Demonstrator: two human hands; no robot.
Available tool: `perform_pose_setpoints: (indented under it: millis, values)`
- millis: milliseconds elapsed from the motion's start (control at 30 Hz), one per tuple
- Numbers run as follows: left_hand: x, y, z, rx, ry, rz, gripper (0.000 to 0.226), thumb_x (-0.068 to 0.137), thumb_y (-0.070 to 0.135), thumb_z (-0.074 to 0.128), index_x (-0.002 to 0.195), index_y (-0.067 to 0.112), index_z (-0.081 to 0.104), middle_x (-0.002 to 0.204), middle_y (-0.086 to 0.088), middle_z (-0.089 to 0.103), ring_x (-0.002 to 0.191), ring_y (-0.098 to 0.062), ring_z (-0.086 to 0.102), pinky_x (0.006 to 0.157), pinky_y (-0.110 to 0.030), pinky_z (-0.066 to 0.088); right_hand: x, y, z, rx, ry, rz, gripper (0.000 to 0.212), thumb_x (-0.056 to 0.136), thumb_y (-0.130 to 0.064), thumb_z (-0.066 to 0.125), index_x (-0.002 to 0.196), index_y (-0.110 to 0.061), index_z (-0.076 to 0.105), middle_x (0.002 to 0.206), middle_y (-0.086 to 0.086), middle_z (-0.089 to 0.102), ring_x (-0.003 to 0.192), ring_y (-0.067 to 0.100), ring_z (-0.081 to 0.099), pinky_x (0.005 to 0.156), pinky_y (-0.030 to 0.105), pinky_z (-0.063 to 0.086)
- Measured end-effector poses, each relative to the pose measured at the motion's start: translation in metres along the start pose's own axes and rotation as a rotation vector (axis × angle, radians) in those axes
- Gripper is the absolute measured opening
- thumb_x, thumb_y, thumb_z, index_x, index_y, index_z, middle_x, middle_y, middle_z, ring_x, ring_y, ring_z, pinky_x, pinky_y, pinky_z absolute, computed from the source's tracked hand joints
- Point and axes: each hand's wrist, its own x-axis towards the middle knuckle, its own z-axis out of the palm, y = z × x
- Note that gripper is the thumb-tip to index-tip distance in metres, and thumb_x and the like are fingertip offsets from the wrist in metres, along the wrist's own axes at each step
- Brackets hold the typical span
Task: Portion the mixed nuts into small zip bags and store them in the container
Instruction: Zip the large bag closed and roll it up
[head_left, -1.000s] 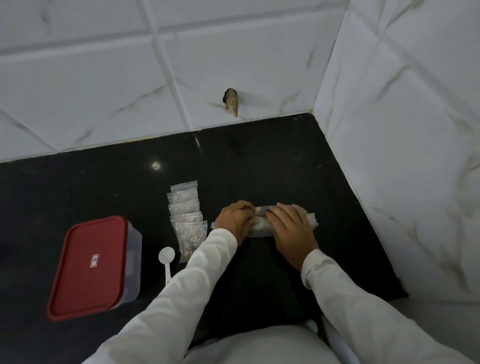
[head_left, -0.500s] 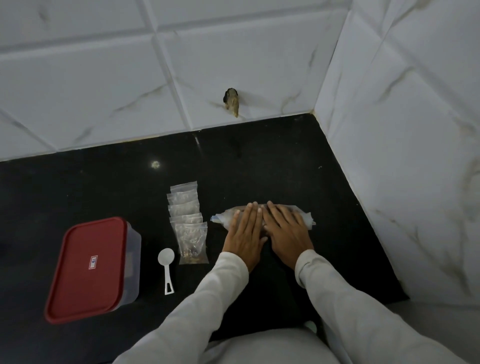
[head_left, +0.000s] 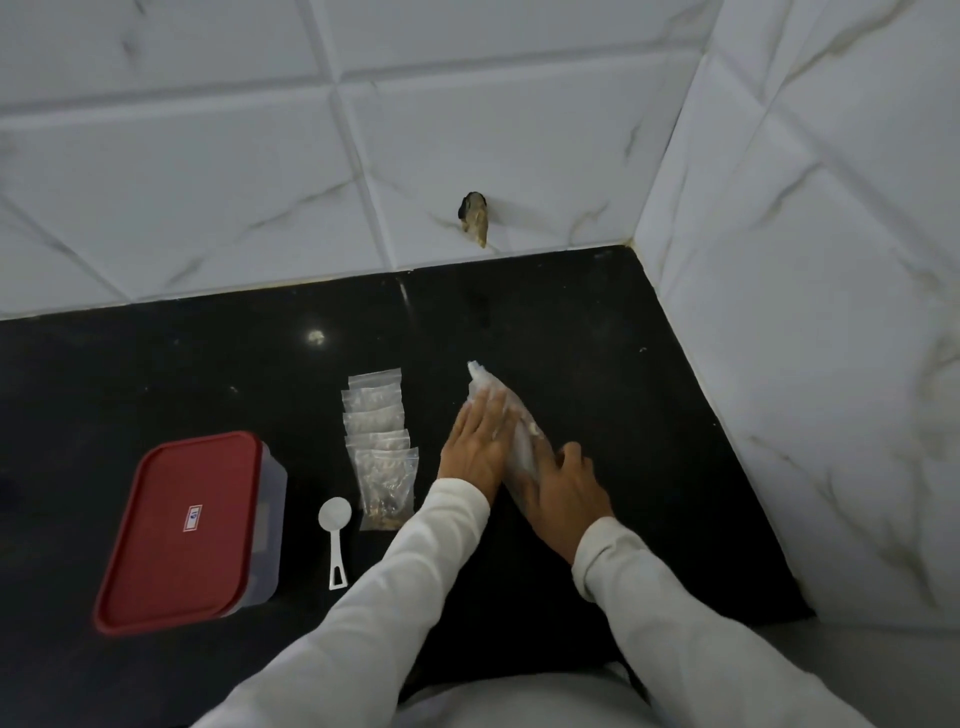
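head cam, steep down, near counter (head_left: 597, 364)

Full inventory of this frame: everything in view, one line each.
red-lidded clear plastic container: 1, red lid on a clear body, left on the counter, lid on
white plastic measuring spoon: 1, white, between the container and the small bags
small clear zip bags: about 5, clear with brownish nuts inside, overlapping row, mid-counter
large clear plastic bag: 1, clear, rolled, lying diagonally under the hands
black stone counter: 1, black
white marbled wall tiles: white with grey veins, behind and to the right
brownish stub: 1, on the back wall
left hand: flat on the bag, white sleeve
right hand: holds the bag's near end, white sleeve
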Motion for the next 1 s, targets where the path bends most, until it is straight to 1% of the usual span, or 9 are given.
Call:
perform_pose_setpoints:
  millis: [67, 167, 267, 333, 400, 533, 600, 700, 1000]
  values:
    - [-0.006, 0.006, 0.006, -0.114, -0.061, -0.046, 0.076, 0.095, 0.024, 0.062, 0.157, 0.015, 0.019, 0.166, -0.003, -0.002, 0.153, -0.019, 0.002, 0.117, -0.039, 0.032, -0.003, 0.0, 0.004, 0.09, -0.009, 0.009, 0.069, 0.092, -0.055, 0.046, 0.147, -0.028, 0.016, 0.126, 0.008, 0.03, 0.101, 0.02, 0.046, 0.075, 0.03, 0.043]
    - [-0.016, 0.013, 0.01, -0.397, 0.04, -0.15, 0.072, 0.103, 0.02, 0.047, 0.158, 0.02, 0.001, 0.16, 0.009, -0.023, 0.146, -0.009, -0.021, 0.12, -0.031, 0.014, -0.003, 0.007, 0.003, 0.162, 0.025, -0.005, 0.058, 0.094, -0.055, 0.043, 0.144, -0.03, 0.028, 0.127, 0.004, 0.033, 0.104, 0.017, 0.044, 0.077, 0.027, 0.039]
    - [-0.023, 0.023, 0.016, -0.739, 0.137, -0.328, 0.06, 0.107, 0.023, 0.031, 0.158, 0.022, 0.0, 0.163, 0.008, -0.017, 0.152, -0.013, 0.001, 0.118, -0.02, 0.012, -0.002, 0.013, 0.002, 0.328, 0.102, -0.037, 0.043, 0.101, -0.046, 0.034, 0.14, -0.029, 0.04, 0.137, 0.0, 0.035, 0.122, 0.016, 0.038, 0.09, 0.025, 0.034]
    - [-0.025, 0.028, 0.018, -0.781, 0.111, -0.354, 0.059, 0.107, 0.02, 0.03, 0.158, 0.018, 0.001, 0.165, 0.004, -0.014, 0.149, -0.012, 0.015, 0.106, -0.002, 0.011, -0.002, 0.013, 0.006, 0.337, 0.126, -0.088, 0.045, 0.102, -0.039, 0.034, 0.146, -0.028, 0.035, 0.141, 0.0, 0.032, 0.124, 0.016, 0.036, 0.095, 0.025, 0.033]
    - [-0.024, 0.027, 0.022, -0.759, 0.08, -0.315, 0.058, 0.107, 0.016, 0.03, 0.158, 0.014, 0.003, 0.165, 0.003, -0.013, 0.15, -0.012, 0.014, 0.101, 0.005, 0.006, -0.003, 0.013, 0.011, 0.33, 0.152, -0.138, 0.044, 0.102, -0.035, 0.037, 0.144, -0.024, 0.039, 0.139, 0.001, 0.034, 0.121, 0.018, 0.039, 0.097, 0.025, 0.034]
    - [-0.024, 0.015, 0.029, -0.689, 0.063, -0.185, 0.057, 0.107, 0.021, 0.034, 0.157, 0.018, 0.007, 0.161, 0.014, -0.012, 0.149, -0.006, 0.003, 0.114, -0.006, 0.007, 0.0, 0.013, 0.011, 0.301, 0.207, -0.166, 0.046, 0.103, -0.038, 0.032, 0.146, -0.024, 0.034, 0.148, 0.0, 0.029, 0.134, 0.016, 0.033, 0.105, 0.029, 0.035]
    - [-0.024, 0.013, 0.032, -0.625, 0.037, -0.169, 0.061, 0.106, 0.025, 0.036, 0.158, 0.022, 0.003, 0.16, 0.014, -0.016, 0.148, -0.004, -0.006, 0.122, -0.022, 0.006, 0.004, 0.014, 0.012, 0.172, 0.164, -0.295, 0.053, 0.103, -0.038, 0.024, 0.154, -0.025, 0.013, 0.161, -0.002, 0.009, 0.148, 0.018, 0.009, 0.117, 0.035, 0.022]
    - [-0.02, 0.011, 0.037, -0.358, -0.035, -0.15, 0.073, 0.103, 0.035, 0.042, 0.158, 0.021, -0.005, 0.162, 0.004, -0.022, 0.148, -0.009, -0.019, 0.123, -0.035, -0.003, 0.009, 0.015, 0.019, 0.017, 0.022, -0.378, 0.063, 0.104, -0.035, 0.026, 0.152, -0.02, -0.011, 0.16, 0.0, -0.018, 0.146, 0.019, -0.017, 0.122, 0.041, 0.005]
    - [-0.015, 0.018, 0.03, -0.194, -0.192, -0.195, 0.079, 0.102, 0.04, 0.041, 0.157, 0.017, -0.012, 0.162, -0.004, -0.024, 0.148, -0.016, -0.022, 0.123, -0.04, -0.007, 0.013, 0.012, 0.022, -0.096, -0.111, -0.33, 0.099, 0.093, -0.048, 0.053, 0.15, -0.01, -0.018, 0.152, 0.005, -0.031, 0.141, 0.023, -0.026, 0.121, 0.044, -0.003]
